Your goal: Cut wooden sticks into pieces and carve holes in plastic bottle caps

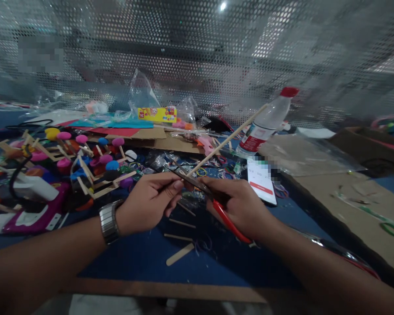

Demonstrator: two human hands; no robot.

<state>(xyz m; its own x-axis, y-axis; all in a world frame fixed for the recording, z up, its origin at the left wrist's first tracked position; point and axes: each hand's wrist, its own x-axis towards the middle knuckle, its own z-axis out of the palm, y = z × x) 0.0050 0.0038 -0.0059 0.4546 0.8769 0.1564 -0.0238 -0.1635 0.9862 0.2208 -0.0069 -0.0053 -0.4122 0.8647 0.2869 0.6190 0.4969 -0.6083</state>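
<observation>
My left hand point(151, 199) pinches the lower end of a long thin wooden stick point(228, 139), which slants up to the right. In my right hand point(241, 203) is a pair of scissors point(223, 214) with red handles. Its dark blades cross the stick close to my left fingertips. Whether the blades have cut into the wood I cannot tell. Below the hands, a flat craft stick point(180, 254) and several thin wood pieces point(179, 237) lie on the blue table point(134, 262).
Several stick builds with coloured foam balls point(82, 162) crowd the left, by a purple power strip point(41, 210). Behind are a yellow box point(156, 114) and coloured paper point(114, 122). A bottle point(265, 122), a phone point(261, 181) and cardboard point(344, 192) are at right.
</observation>
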